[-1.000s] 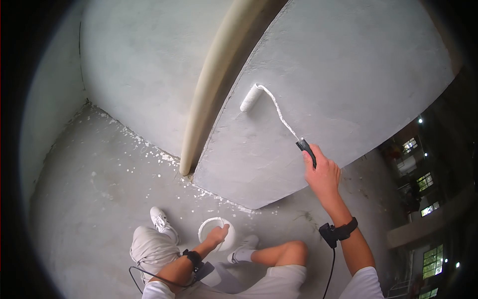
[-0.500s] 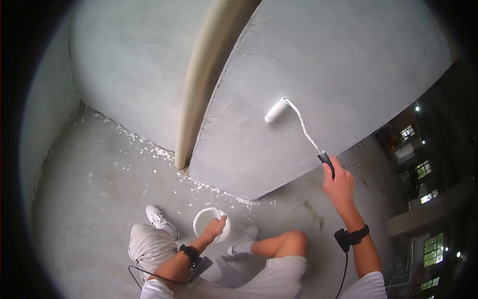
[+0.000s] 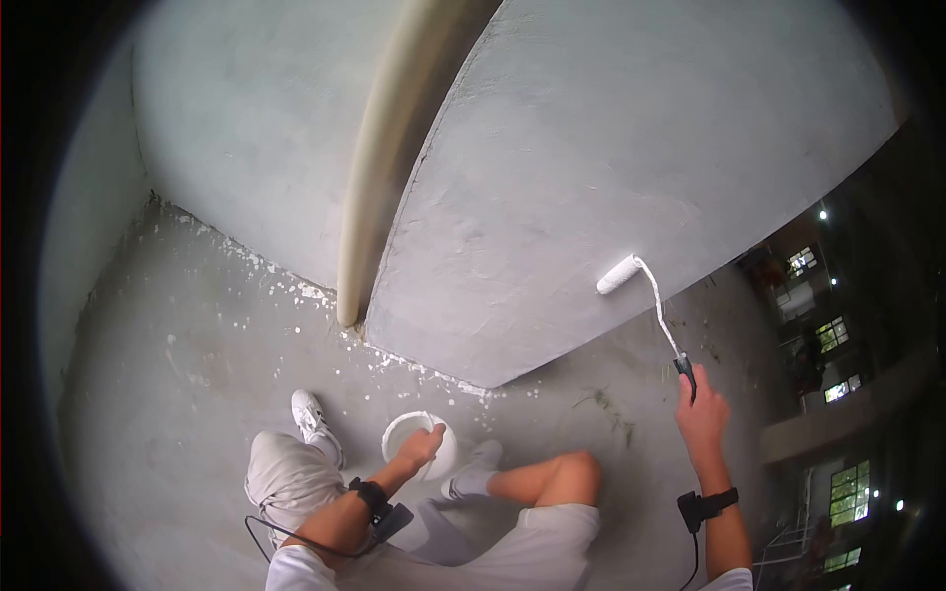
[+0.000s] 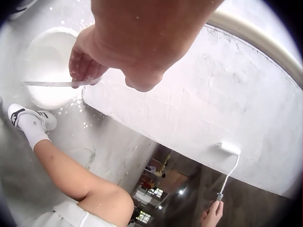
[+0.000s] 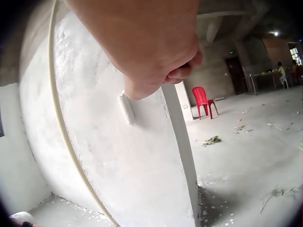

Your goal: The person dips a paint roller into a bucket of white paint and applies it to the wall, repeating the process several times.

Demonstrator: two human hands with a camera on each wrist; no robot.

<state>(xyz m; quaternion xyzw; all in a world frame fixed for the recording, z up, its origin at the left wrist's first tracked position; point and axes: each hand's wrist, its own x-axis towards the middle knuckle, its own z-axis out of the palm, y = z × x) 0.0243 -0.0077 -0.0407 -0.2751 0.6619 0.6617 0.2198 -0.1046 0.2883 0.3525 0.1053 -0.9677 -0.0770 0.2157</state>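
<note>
My right hand [image 3: 705,412] grips the black handle of a paint roller [image 3: 619,275]. The white roller sleeve rests against the wall [image 3: 552,148] near its right edge, and the bent wire frame is coated with white paint. In the right wrist view, the sleeve shows just below my fist while the handle is hidden. Down by my feet, my left hand [image 3: 422,448] holds the thin handle of a white bucket [image 3: 446,455]. The bucket handle [image 4: 52,84] passes through the curled fingers in the left wrist view.
A beige pipe [image 3: 367,197] runs up the wall beside its left edge. White paint spots [image 3: 315,293] dot the concrete floor along the wall base. Beyond the wall's end stand a red chair [image 5: 202,97] and leafy scraps [image 5: 213,140], with a person [image 5: 281,71] farther back.
The roller has moved right and down across the wall, from near the pipe to near the right edge, with my right hand following. My left hand keeps holding the bucket handle.
</note>
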